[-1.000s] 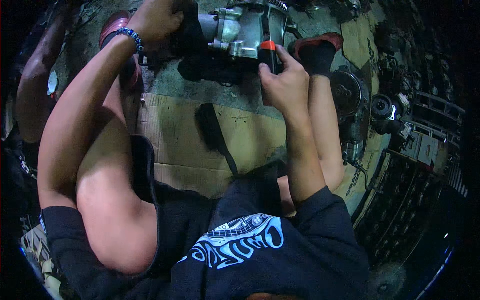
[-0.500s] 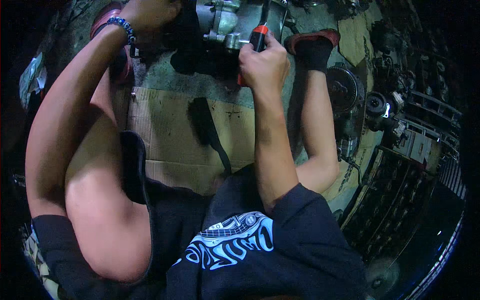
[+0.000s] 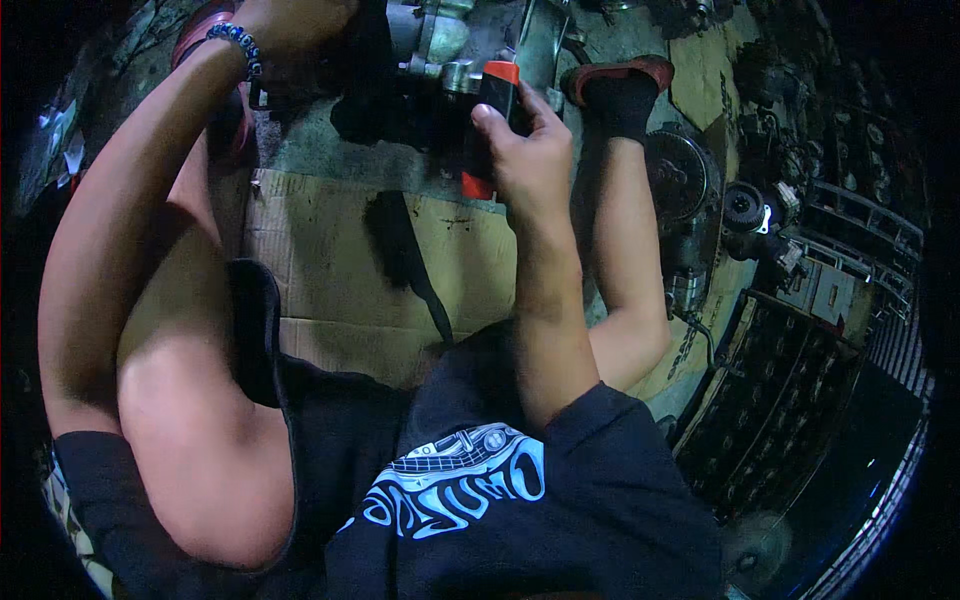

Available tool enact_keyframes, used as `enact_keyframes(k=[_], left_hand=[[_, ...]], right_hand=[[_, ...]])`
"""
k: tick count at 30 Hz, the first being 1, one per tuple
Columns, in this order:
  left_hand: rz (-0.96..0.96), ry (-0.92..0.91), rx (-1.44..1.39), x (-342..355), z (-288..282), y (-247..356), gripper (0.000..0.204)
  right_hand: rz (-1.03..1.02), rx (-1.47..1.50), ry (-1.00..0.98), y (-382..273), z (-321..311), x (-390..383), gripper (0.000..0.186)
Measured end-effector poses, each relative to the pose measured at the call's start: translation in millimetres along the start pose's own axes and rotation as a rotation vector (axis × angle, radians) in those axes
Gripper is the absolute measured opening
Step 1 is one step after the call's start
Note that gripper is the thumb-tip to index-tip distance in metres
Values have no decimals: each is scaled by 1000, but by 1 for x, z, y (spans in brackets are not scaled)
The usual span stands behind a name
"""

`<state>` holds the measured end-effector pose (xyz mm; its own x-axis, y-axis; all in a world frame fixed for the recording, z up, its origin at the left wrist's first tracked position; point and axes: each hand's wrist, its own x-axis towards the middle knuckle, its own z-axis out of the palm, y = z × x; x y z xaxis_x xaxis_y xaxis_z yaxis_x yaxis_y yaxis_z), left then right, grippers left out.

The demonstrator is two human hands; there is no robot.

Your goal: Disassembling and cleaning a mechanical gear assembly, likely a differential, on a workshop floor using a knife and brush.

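Note:
My right hand (image 3: 525, 150) grips a red-and-black handled tool (image 3: 500, 75), with a metal part reaching up against a silver metal housing (image 3: 440, 35) at the top of the view. My left hand (image 3: 290, 25), with a beaded bracelet at the wrist, is at the dark left end of the housing, cropped by the top edge; its fingers are curled in shadow, and what they hold is unclear. A black long-handled object, apparently a brush (image 3: 400, 240), lies on the cardboard (image 3: 330, 335) between my legs.
My legs and red shoes flank the cardboard. At the right lie a large toothed metal wheel (image 3: 675, 180), a pulley assembly (image 3: 750, 210), metal rails and frames (image 3: 865, 235), and long dark parts (image 3: 760, 390). Small scattered debris shows at the far left.
The view has shifted slightly. My right hand has moved and turned the tool, whose lower red end now shows below my thumb. My left hand remains at the housing's left end.

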<state>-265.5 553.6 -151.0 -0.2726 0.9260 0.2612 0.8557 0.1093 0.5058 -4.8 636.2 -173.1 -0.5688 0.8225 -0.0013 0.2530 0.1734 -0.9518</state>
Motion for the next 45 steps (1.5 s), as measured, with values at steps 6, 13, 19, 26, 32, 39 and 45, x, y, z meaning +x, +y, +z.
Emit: enact_keyframes(k=[6,13,19,26,32,39,45], left_hand=[[-65,-18,12,-4,-7,12,31],[-53,-20,-95,-1,-4,18,30],[-34,-71,-22,-3,-7,5,29],[-47,-76,-7,0,-4,14,29],[-40,-10,-93,0,0,11,26],[57,16,12,-1,-6,7,24],[55,13,-13,-2,-5,-3,28]], right_hand=[[295,346,-119,-16,-18,-2,42],[376,464,-142,-26,-30,10,26],[377,455,-118,-24,-24,12,23],[444,639,-95,-20,-18,16,17],[428,675,-59,-19,-5,17,19],[423,835,115,-31,37,15,13],[408,851,180,-31,58,19,12]])
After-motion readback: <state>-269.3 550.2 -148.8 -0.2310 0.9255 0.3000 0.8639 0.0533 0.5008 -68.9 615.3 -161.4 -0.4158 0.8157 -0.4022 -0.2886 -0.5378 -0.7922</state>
